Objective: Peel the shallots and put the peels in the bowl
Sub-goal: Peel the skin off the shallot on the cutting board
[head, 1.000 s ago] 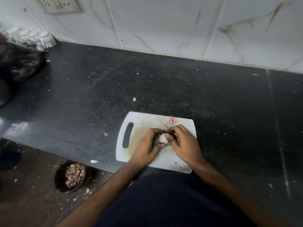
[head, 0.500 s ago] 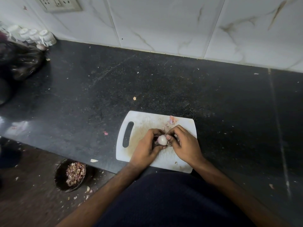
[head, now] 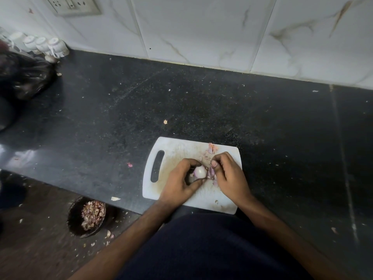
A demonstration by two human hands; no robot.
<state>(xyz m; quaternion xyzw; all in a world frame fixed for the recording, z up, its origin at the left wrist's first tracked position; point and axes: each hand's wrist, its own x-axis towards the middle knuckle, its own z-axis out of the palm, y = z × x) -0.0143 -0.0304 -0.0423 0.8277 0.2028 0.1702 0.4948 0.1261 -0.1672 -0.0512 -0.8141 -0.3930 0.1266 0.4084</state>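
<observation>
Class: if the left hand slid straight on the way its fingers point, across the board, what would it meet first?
Probably the loose peels just beyond the shallot that the left hand holds, then the right hand; depth is unclear.

Hidden, cropped and blurred parts

The left hand (head: 181,181) covers the near side of the shallot (head: 200,171), and its palm hides whether it holds anything else. The black bag (head: 24,77) at the counter's (head: 262,122) left end is blurred and cut by the frame edge. The wall socket (head: 74,6) is cropped at the top.
</observation>
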